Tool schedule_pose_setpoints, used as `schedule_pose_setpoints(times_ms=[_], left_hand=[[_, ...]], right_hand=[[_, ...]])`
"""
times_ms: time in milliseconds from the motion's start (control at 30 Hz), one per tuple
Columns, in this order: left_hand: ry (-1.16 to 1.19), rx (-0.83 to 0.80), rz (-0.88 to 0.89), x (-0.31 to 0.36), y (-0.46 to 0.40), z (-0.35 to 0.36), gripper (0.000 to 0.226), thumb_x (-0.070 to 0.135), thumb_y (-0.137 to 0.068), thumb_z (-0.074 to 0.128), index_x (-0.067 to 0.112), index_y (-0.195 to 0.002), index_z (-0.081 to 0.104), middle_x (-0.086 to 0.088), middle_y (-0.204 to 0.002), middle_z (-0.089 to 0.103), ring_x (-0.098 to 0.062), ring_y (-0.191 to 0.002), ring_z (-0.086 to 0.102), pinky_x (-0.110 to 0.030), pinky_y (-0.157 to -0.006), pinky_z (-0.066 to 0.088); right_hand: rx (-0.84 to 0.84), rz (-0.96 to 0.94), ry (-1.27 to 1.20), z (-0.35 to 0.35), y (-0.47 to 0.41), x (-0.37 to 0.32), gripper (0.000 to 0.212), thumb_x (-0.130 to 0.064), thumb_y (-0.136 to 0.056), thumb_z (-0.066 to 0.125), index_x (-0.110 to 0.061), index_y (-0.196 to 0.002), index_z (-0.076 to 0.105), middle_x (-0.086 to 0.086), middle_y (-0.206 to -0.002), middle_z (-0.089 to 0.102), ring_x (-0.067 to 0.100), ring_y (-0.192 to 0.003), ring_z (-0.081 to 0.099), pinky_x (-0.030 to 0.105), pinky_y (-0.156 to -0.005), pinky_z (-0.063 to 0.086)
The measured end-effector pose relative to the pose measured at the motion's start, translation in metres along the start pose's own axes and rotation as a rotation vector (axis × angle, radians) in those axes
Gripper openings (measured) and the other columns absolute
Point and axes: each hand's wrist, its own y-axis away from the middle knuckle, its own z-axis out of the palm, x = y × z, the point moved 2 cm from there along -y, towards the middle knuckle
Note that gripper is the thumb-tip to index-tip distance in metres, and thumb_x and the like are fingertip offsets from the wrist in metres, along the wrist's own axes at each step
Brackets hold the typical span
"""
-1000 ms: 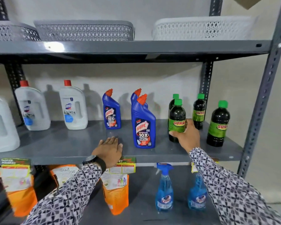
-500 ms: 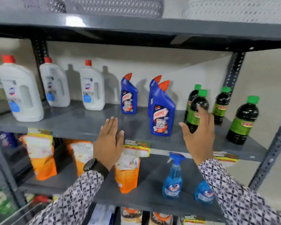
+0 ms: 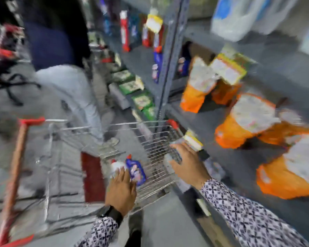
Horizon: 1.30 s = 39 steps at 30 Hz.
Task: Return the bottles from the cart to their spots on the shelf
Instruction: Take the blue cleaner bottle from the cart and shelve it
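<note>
Wire cart (image 3: 155, 139) lying blurred: blue bottle (image 3: 135, 169), probably rigid, slick; grip waist. Left hand (image 3: 121, 189), right hand (image 3: 187, 163) reaching, spread, empty.

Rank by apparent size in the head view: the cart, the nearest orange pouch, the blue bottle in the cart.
1. Cart, largest.
2. Nearest orange pouch, though closeness to the camera inflates it.
3. Blue bottle, smallest, partly hidden by the left hand.
</note>
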Motion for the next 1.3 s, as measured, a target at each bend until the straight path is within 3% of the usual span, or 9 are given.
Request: schedule_pose_setpoints(times_ms=[400,500,600,767,833,933,1033,1167,1300], left_hand=[[0.269,-0.277,-0.261,-0.072,-0.079,0.027,0.057,0.049,-0.105,0.031,0.021,-0.155,0.035,-0.007,-0.160,0.043,-0.029,-0.139,0.051,-0.040,-0.112,0.042],[0.726,-0.416,-0.497,-0.090,-0.133,0.066,0.046,0.036,-0.104,0.044,0.014,-0.143,0.054,-0.022,-0.139,0.063,-0.034,-0.108,0.068,-0.038,-0.095,0.052],[1.084,-0.429,-0.828,-0.114,-0.189,0.113,0.042,0.014,-0.100,0.048,-0.009,-0.134,0.056,-0.033,-0.142,0.056,-0.045,-0.130,0.056,-0.050,-0.111,0.046],[0.987,-0.596,-0.863,-0.133,-0.223,0.192,0.073,0.029,-0.079,0.046,-0.017,-0.136,0.049,-0.039,-0.144,0.048,-0.051,-0.136,0.047,-0.055,-0.116,0.039],[0.718,-0.629,-0.781,-0.130,-0.225,0.206,0.050,0.019,-0.092,0.047,-0.011,-0.132,0.055,-0.033,-0.139,0.057,-0.045,-0.131,0.054,-0.045,-0.109,0.043],[0.562,-0.578,-0.691,-0.125,-0.228,0.220,0.034,0.003,-0.100,0.041,-0.001,-0.130,0.057,-0.024,-0.133,0.064,-0.039,-0.125,0.060,-0.037,-0.095,0.046],[0.939,-0.485,-0.907,-0.127,-0.221,0.226,0.039,0.008,-0.102,0.041,-0.007,-0.135,0.054,-0.030,-0.140,0.058,-0.043,-0.130,0.057,-0.026,-0.076,0.055],[1.164,-0.340,-0.899,-0.119,-0.215,0.193,0.037,0.007,-0.100,0.041,0.005,-0.132,0.058,-0.017,-0.117,0.069,-0.031,-0.107,0.066,-0.035,-0.088,0.054],[1.325,-0.344,-0.682,-0.080,-0.197,0.109,0.023,0.003,-0.099,0.046,0.013,-0.109,0.064,-0.006,-0.092,0.070,-0.024,-0.083,0.065,-0.041,-0.085,0.057]], right_hand=[[-0.706,0.311,0.005,0.295,-0.123,0.061,0.040,-0.032,-0.073,0.084,-0.023,-0.109,0.069,-0.001,-0.098,0.075,0.025,-0.088,0.073,0.031,-0.072,0.057],[-0.748,0.429,-0.020,0.344,-0.135,0.084,0.041,-0.023,-0.073,0.087,-0.018,-0.109,0.070,-0.003,-0.093,0.070,0.024,-0.085,0.069,0.024,-0.061,0.051],[-0.701,0.524,-0.036,0.383,-0.148,0.109,0.046,-0.029,-0.059,0.088,-0.018,-0.101,0.072,0.000,-0.091,0.073,0.024,-0.082,0.072,0.023,-0.058,0.044],[-0.686,0.683,-0.101,0.454,-0.154,0.173,0.047,-0.047,-0.055,0.082,-0.019,-0.090,0.068,0.002,-0.085,0.077,0.023,-0.069,0.074,0.028,-0.055,0.060],[-0.703,0.693,-0.109,0.488,-0.147,0.209,0.059,-0.057,-0.050,0.081,-0.016,-0.090,0.069,0.003,-0.082,0.077,0.027,-0.073,0.077,0.038,-0.064,0.063],[-0.669,0.681,-0.080,0.475,-0.151,0.182,0.046,-0.037,-0.061,0.087,-0.013,-0.095,0.068,0.007,-0.088,0.075,0.029,-0.081,0.074,0.037,-0.069,0.060],[-0.650,0.686,-0.099,0.447,-0.157,0.157,0.028,-0.024,-0.070,0.088,-0.012,-0.082,0.066,0.002,-0.073,0.067,0.023,-0.064,0.065,0.027,-0.052,0.046],[-0.613,0.688,-0.198,0.395,-0.158,0.134,0.029,-0.032,-0.072,0.087,-0.012,-0.085,0.071,0.006,-0.078,0.072,0.017,-0.062,0.065,0.023,-0.049,0.041],[-0.456,0.641,-0.515,0.303,-0.147,0.092,0.023,-0.030,-0.062,0.088,-0.021,-0.078,0.075,0.015,-0.090,0.081,0.028,-0.082,0.077,0.053,-0.078,0.063]])
